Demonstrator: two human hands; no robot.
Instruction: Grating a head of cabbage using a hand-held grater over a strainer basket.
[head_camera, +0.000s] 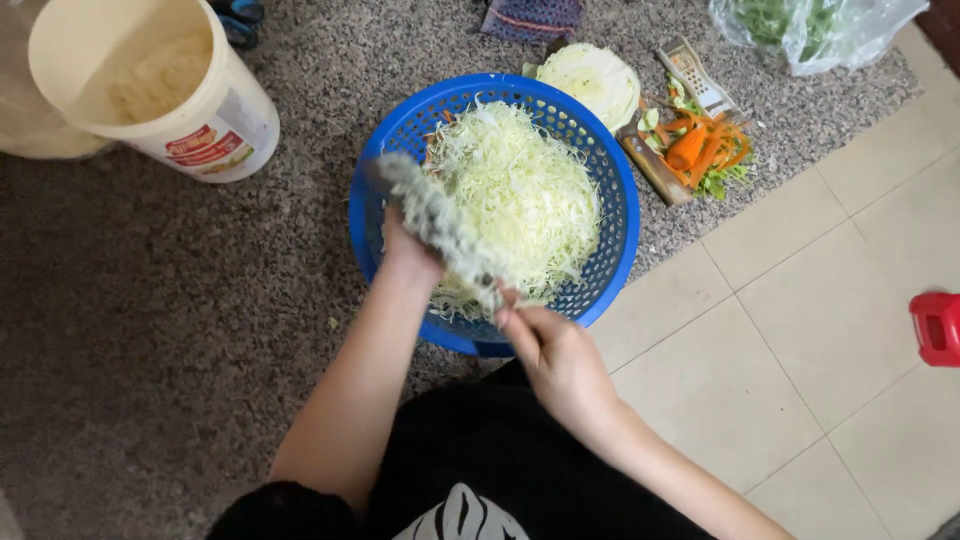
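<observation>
A round blue perforated basket (620, 200) on the grey carpet holds a heap of pale shredded cabbage (520, 190). Over its near left side my left hand (405, 255) grips a long flat tool (435, 225), tilted and coated with cabbage shreds; what kind of tool it is cannot be told. My right hand (555, 355) is at the tool's lower end, with its fingertips pinching or touching the shreds there, just above the basket's near rim.
A cream plastic bucket (225, 110) with white contents stands at the top left. Behind the basket lie a cut cabbage (595, 80), carrot peelings (705, 150), a small grater (695, 72) and a bag of greens (810, 25). A red object (937, 328) sits on the tiles.
</observation>
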